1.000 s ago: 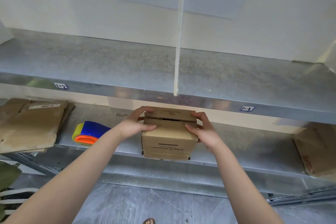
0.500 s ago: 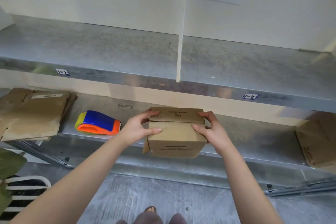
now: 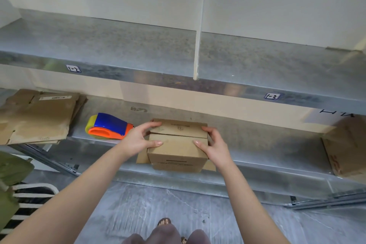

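Box position: the cardboard box (image 3: 178, 150) is at the front edge of the lower shelf (image 3: 257, 142), near its middle; whether its base rests fully on the metal cannot be told.
Box orientation: upright, printed front face toward the person, top flaps folded down with their seam running left to right; its longer side also runs left to right, along the shelf. Loose flaps stick out low on both sides.
Left hand (image 3: 138, 138): grips the box's top left corner, thumb laid on the near flap, fingers curved over the far flap.
Right hand (image 3: 214, 144): grips the top right corner the same way, thumb on the near flap, fingers wrapped round the far edge.
Arms: both bare forearms reach forward and slightly inward, wrists about level with the box top.
Neighbours: a blue, orange and yellow tape dispenser (image 3: 109, 127) lies just left of the left hand; flattened cardboard (image 3: 37, 117) is stacked further left; another carton (image 3: 348, 144) sits at the far right.
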